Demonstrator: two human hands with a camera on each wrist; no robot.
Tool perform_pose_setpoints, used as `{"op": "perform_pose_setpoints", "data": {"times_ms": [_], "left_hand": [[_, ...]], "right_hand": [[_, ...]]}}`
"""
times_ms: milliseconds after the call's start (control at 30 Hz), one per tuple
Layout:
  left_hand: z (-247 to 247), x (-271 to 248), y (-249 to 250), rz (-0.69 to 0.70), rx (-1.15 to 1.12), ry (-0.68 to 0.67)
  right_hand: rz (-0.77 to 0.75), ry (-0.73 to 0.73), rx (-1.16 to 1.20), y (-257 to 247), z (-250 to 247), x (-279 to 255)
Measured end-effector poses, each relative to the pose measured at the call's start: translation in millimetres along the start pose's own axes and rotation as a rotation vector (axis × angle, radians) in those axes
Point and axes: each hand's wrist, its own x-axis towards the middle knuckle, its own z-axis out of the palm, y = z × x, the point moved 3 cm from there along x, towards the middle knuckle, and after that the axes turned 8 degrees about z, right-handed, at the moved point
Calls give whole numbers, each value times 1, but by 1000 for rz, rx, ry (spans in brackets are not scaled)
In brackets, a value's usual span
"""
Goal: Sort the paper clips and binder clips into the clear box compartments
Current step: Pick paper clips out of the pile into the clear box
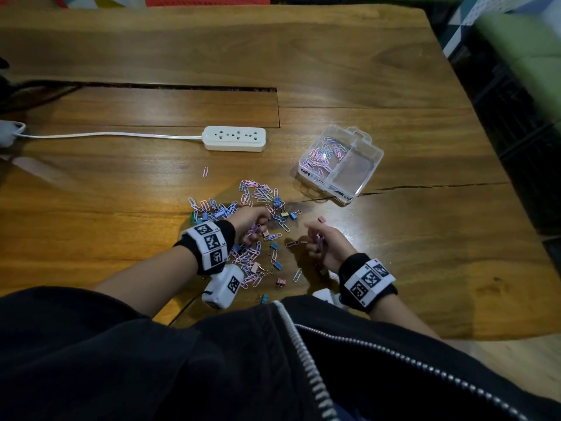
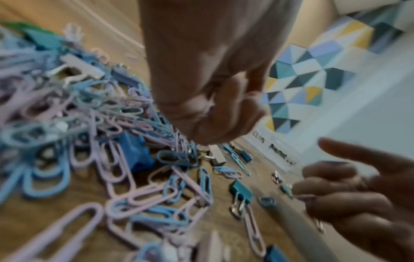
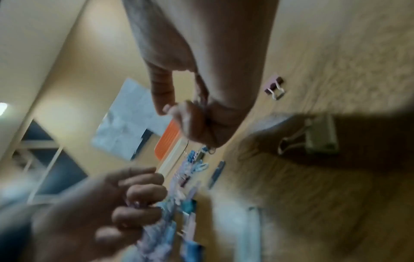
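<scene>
My left hand (image 1: 253, 221) is clutching pastel paper clips; my right hand (image 1: 323, 243) is pinching a few more. Loose clip pile (image 1: 243, 205) is lying around them on worktop (image 1: 425, 238). Clear box (image 1: 340, 164) is sitting at two o'clock, paper clips in its left compartment.

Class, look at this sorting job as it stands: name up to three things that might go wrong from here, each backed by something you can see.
1. Both the left hand and right hand grip bunches of paper clips; some may drop on the way to the clear box.
2. Binder clips lie mixed in the pile, so one might ride along into the paper clip side.
3. One pink paper clip lies apart near the power strip and may be overlooked.
</scene>
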Motion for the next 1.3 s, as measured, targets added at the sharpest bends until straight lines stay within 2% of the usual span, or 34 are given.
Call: {"op": "perform_pose_setpoints", "data": {"times_ms": [33,100,167,267,400,500,600,700,767,833,900,933,1000,1067,1133,1167,1300], "left_hand": [[0,-1,-1,-6,146,30],[0,0,-2,79,510,74],[3,-2,-1,198,818,105],[5,-4,1,276,1036,145],[8,-2,4,340,1191,172],[13,2,3,352,1316,138],[19,3,4,380,1424,50],[20,2,4,369,1438,-21],[18,2,4,339,1325,-13],[15,0,5,299,1055,19],[11,0,4,231,656,23],[11,-1,1,179,427,-2],[12,-4,-2,83,44,-80],[13,-8,-2,46,-83,-107],[17,-9,-1,28,3,-83],[19,-10,0,46,149,-74],[28,-17,-1,245,999,-65]], "right_hand": [[-46,86,-206,-2,3,-1],[-181,239,-589,-6,8,-5],[-266,305,-799,-9,14,-9],[-256,302,-835,-6,16,-4],[-218,310,-850,-2,18,7],[-236,341,-926,0,20,12],[-230,332,-1043,1,22,12],[-233,295,-1092,1,22,9],[-210,238,-960,1,19,4],[-141,143,-573,2,14,0],[-94,69,-203,3,8,-3],[-78,43,-105,3,5,-3],[-47,-6,-77,3,4,-3],[10,13,-230,5,4,-4],[36,70,-426,8,5,-5],[17,109,-497,9,6,-5],[-108,238,-658,12,5,0]]}}
